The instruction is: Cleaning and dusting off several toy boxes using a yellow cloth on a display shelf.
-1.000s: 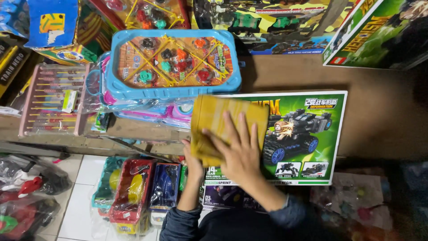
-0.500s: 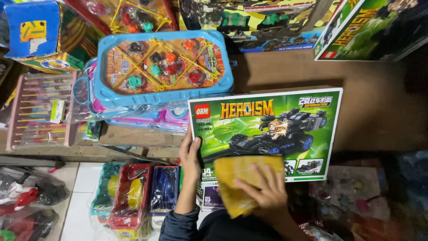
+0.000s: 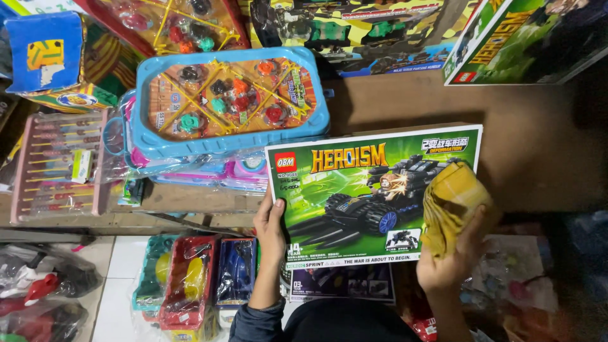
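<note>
The green toy box lies flat on the desk, long axis running 9 to 3 o'clock. The left hand grips its 9 o'clock edge; the right hand clutches a yellow cloth at 3 o'clock.

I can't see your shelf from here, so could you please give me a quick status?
Left hand grips green toy box at its left edge. Right hand holds yellow cloth at its right edge. Blue toy tray just behind.

A single head-worn camera looks steeply down from close above, facing forward over the wooden shelf and the tiled floor beneath.
</note>
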